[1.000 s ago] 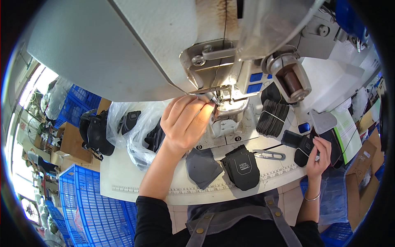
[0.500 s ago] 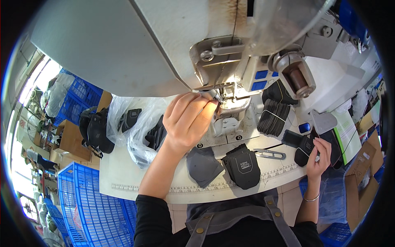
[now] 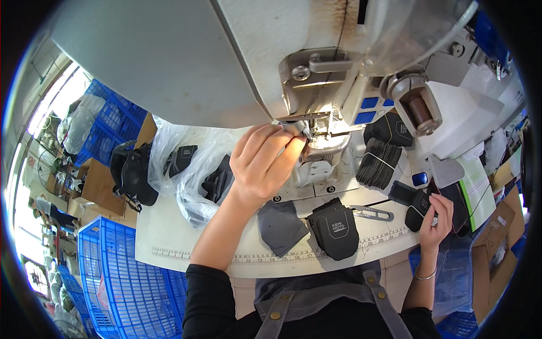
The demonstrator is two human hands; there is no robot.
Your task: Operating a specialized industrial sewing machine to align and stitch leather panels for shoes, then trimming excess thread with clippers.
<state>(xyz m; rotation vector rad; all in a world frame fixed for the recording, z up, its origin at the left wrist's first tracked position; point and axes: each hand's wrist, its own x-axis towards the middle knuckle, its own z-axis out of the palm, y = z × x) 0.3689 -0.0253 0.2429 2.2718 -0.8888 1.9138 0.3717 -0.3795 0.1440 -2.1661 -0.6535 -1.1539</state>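
Note:
My left hand (image 3: 262,164) is up at the needle area of the sewing machine (image 3: 316,130), its fingers pinched together beside the lit presser foot. What they pinch is hidden behind the fingertips. On the right, my right hand (image 3: 436,223) has curled fingers at the edge of a black fabric piece (image 3: 418,208), with the thumb against it. A stack of black shaped pieces with light print (image 3: 334,229) lies at the front of the table. Beside it are plain dark grey pieces (image 3: 281,229). A pair of metal thread snips (image 3: 372,213) rests to the right of these.
A strapped bundle of black pieces (image 3: 379,163) sits right of the needle plate. Clear plastic bags (image 3: 195,192) with black pieces lie on the left of the white table (image 3: 169,237). Blue crates (image 3: 121,277) stand at the left, cardboard boxes (image 3: 497,248) at the right.
The whole view has shifted slightly, with the machine head now farther right in it. Both hands keep about the same places, the left at the needle, the right at the black piece.

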